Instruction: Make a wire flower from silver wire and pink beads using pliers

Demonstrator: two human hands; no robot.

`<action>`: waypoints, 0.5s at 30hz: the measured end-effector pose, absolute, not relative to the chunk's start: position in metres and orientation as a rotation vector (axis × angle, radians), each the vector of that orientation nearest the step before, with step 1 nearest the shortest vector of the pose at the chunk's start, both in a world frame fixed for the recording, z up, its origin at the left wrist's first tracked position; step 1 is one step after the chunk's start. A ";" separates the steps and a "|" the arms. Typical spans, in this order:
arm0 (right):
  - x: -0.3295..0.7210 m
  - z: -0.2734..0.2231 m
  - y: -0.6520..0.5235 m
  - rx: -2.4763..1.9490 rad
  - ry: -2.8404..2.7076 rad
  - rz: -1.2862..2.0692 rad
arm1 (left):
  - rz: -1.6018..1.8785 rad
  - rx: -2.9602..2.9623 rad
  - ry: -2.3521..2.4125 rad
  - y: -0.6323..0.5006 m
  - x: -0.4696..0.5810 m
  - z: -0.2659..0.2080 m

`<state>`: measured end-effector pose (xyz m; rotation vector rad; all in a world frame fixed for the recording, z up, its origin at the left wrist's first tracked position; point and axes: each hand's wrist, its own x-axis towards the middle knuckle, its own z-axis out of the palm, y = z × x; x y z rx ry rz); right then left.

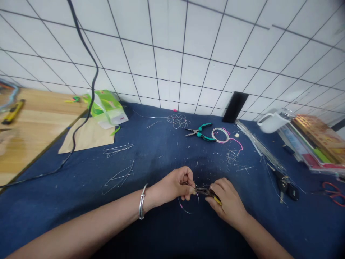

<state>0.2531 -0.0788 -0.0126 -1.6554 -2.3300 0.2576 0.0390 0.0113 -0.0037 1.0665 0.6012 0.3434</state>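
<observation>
Between finger and thumb, my left hand (180,184) pinches a thin silvery wire (185,211) with small pink marks on it, its loose end curving below the fingers. My right hand (228,201) is closed around yellow-handled pliers (217,200). The dark jaws of these pliers meet the wire right beside my left fingertips; whether they grip it is too small to tell. Beyond my hands, teal-handled pliers (201,132) lie with jaws apart. A flower-shaped piece of looped wire (178,121) rests near the wall.
Bent wires (118,180) lie on the blue cloth (161,151) at left, near a green bag (106,108) and a black cable (93,82). At right are a wire coil (220,135), long straight wires (258,144), keys (283,187), red-handled scissors (334,192) and a white mug (273,121).
</observation>
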 end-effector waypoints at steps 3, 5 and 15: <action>0.253 -0.013 -0.079 -1.656 -2.335 0.288 | 0.340 1.031 0.571 0.011 0.039 -0.005; 0.253 -0.013 -0.079 -1.657 -2.347 0.309 | 0.327 1.001 0.548 0.011 0.038 -0.005; 0.252 -0.013 -0.083 -1.628 -2.384 0.351 | 0.288 0.896 0.471 0.010 0.038 -0.006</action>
